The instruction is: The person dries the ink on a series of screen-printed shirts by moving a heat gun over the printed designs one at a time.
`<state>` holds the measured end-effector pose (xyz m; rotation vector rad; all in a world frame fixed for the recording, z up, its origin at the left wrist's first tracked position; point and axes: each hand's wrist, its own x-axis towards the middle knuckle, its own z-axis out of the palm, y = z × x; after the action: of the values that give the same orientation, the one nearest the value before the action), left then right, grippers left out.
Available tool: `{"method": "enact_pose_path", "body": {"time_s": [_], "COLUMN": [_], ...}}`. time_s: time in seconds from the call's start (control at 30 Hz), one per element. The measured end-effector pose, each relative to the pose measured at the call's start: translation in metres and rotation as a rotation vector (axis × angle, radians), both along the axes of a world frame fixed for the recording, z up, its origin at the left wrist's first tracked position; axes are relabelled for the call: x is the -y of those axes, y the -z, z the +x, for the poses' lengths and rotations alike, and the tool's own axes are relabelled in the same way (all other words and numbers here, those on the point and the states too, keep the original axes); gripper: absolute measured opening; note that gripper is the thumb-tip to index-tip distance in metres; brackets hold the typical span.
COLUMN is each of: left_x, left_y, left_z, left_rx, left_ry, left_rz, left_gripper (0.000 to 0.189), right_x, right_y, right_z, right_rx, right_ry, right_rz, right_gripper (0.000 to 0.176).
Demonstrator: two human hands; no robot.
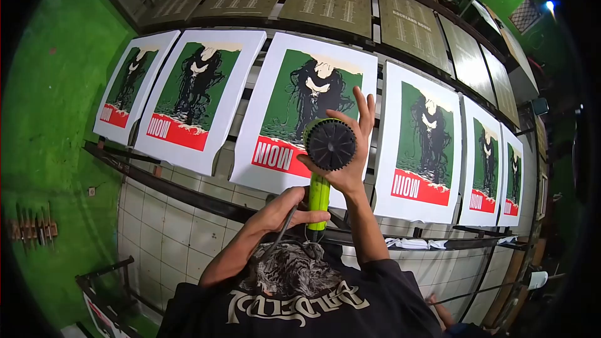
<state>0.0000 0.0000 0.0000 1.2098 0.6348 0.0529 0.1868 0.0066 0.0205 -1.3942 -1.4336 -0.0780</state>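
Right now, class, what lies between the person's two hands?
In the head view, a bare stretch of the blower's green handle runs between the left hand, gripping it, and the right hand against the black head.

Prints [188,87] in row, heat gun [327,150] before middle print [294,97]

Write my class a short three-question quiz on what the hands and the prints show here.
1. True or false: the left hand is closed around the green handle of the heat gun.
2. What colour is the band along the bottom of the picture on the poster behind the hands? A. red B. blue C. yellow
3. Fill in: the right hand, fingers spread, rests against the gun's round ___ head.

Key: 1 true; 2 A; 3 black.
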Motion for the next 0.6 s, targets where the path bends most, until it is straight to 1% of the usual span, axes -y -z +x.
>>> {"method": "enact_pose_path", "body": {"time_s": [0.07,0.1,0.13,0.17,0.2,0.27,0.3,0.37,0.4,0.47,0.5,0.57,0.6], "left_x": [-0.005,-0.004,-0.013,-0.021,-0.029,-0.043,-0.047,-0.056,-0.061,-0.071,-0.075,-0.091,-0.102], "left_y": [0.017,0.018,0.020,0.021,0.016,0.004,0.008,0.028,0.042,0.069,0.069,0.067,0.049], "left_z": [0.000,-0.003,-0.007,-0.011,-0.015,-0.022,-0.027,-0.036,-0.041,-0.051,-0.058,-0.075,-0.088], "left_rx": [0.012,0.038,0.032,0.025,0.025,0.038,0.038,0.020,0.022,0.099,0.101,0.254,0.190], "left_ry": [0.028,0.043,0.071,0.099,0.115,0.128,0.147,0.099,0.112,0.146,0.155,-0.195,-0.335], "left_rz": [0.078,0.039,0.057,0.071,0.069,0.018,0.011,-0.044,-0.051,0.031,0.022,0.270,0.325], "left_gripper": [0.043,0.043,0.043,0.042,0.042,0.041,0.041,0.040,0.040,0.037,0.037,0.039,0.040], "right_x": [-0.002,0.001,-0.005,-0.010,-0.014,-0.022,-0.026,-0.035,-0.039,-0.046,-0.048,-0.050,-0.048], "right_y": [0.002,-0.004,-0.004,-0.004,-0.004,-0.004,-0.002,0.005,0.007,0.013,0.014,0.014,0.013], "right_z": [0.000,-0.005,-0.010,-0.015,-0.020,-0.028,-0.032,-0.038,-0.039,-0.037,-0.034,-0.026,-0.019], "right_rx": [-0.029,-0.004,-0.066,-0.128,-0.128,-0.079,-0.080,-0.014,-0.046,-0.053,-0.066,-0.088,-0.080], "right_ry": [0.019,0.037,0.028,0.020,0.035,0.076,0.095,0.131,0.106,0.141,0.168,0.209,0.251], "right_rz": [-0.027,-0.065,-0.040,-0.017,-0.018,0.019,0.013,-0.029,-0.045,-0.059,-0.067,-0.066,-0.069], "right_gripper": [0.091,0.091,0.089,0.088,0.088,0.080,0.080,0.073,0.066,0.066,0.065,0.065,0.064]}}
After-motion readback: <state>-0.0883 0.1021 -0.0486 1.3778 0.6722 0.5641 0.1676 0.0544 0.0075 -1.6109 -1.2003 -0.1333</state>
